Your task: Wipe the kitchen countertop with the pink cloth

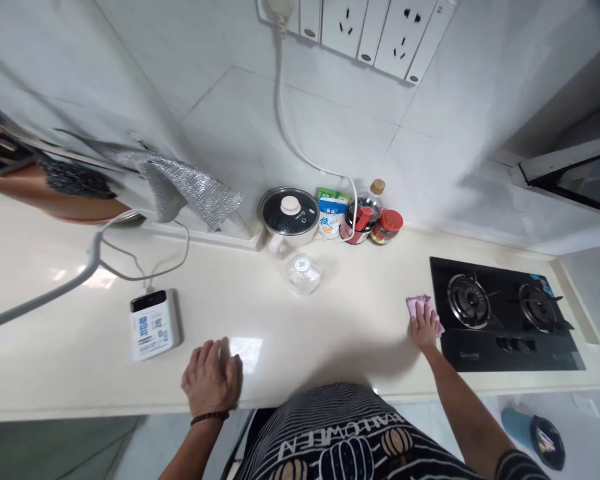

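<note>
My right hand point(424, 327) presses down on a folded pink cloth point(420, 306), which lies on the pale countertop point(350, 320) against the left edge of the black gas stove point(500, 350). Its fingers are over the cloth. Near the counter's front edge rests my left hand point(211, 379), its fingers curled in and no object visible in it; a dark bracelet circles the wrist. To its upper left lies a white power bank point(153, 331) with a cable plugged in. A clear plastic container point(304, 275) stands farther back, between my two hands.
Along the wall stand a lidded electric pot point(290, 212), a blue-and-white packet point(331, 217), a red-lidded jar point(387, 227) and a cork-topped bottle point(377, 190). A white cord point(283, 113) hangs from the sockets point(347, 27). Silver bubble foil point(195, 190) juts out at left. A bin point(535, 437) is below right.
</note>
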A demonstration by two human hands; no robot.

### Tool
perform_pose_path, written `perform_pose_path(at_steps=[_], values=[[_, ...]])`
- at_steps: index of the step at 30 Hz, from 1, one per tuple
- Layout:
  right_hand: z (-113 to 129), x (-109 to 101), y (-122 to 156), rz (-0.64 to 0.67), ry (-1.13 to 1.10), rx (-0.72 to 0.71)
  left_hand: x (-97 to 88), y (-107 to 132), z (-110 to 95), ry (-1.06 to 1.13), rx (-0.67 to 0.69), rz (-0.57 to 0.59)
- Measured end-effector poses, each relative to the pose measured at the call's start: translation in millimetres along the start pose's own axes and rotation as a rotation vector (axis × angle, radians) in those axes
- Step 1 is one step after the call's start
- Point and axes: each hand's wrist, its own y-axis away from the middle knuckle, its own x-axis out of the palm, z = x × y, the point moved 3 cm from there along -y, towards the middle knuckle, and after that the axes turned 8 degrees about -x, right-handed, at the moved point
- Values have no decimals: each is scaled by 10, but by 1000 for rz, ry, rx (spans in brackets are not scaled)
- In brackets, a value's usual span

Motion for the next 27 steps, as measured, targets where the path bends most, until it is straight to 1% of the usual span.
perform_pose_path(at_steps=[2, 3, 5, 6, 8, 9, 11, 12, 13, 14, 15, 16, 17, 19, 22, 23, 24, 25, 26, 27], values=[[93, -69, -470, 34, -36, 57, 10, 8, 21, -9, 9, -3], [176, -91, -654, 52, -50, 82, 14, 9, 31, -15, 12, 3], [454, -106, -880, 85, -47, 84, 19, 9, 47, -30, 15, 22], [651, -95, -911, 108, -27, 53, 22, 9, 53, -39, 14, 27], [1136, -38, -808, 173, 35, -83, 30, 10, 61, -53, 10, 24], [1396, 5, -683, 210, 67, -176, 37, 11, 65, -56, 9, 20], [1863, 100, -333, 262, 85, -379, 54, 10, 70, -55, 11, 10], [2036, 140, -136, 273, 59, -472, 61, 9, 71, -53, 13, 8], [2148, 170, 57, 273, 30, -543, 65, 7, 70, -51, 15, 6], [2192, 188, 236, 269, 1, -595, 66, 3, 67, -49, 16, 4], [2163, 195, 393, 262, -24, -624, 63, 0, 62, -47, 19, 4], [2062, 190, 525, 256, -37, -627, 58, -4, 54, -45, 22, 6], [1894, 177, 631, 249, -37, -602, 52, -7, 45, -43, 24, 10], [1398, 128, 772, 224, -3, -479, 40, -12, 31, -43, 19, 15], [502, 30, 880, 135, 78, -187, 35, -10, 22, -53, 5, 11], [245, 7, 912, 107, 92, -109, 37, -8, 23, -56, 2, 11], [43, -4, 949, 88, 96, -63, 40, -4, 24, -59, -1, 14], [-101, -4, 994, 69, 96, -28, 44, -1, 26, -61, -3, 20], [-182, 7, 1050, 52, 95, 1, 45, 2, 28, -61, -7, 23], [-203, 26, 1119, 35, 96, 32, 45, 6, 28, -58, -10, 26]])
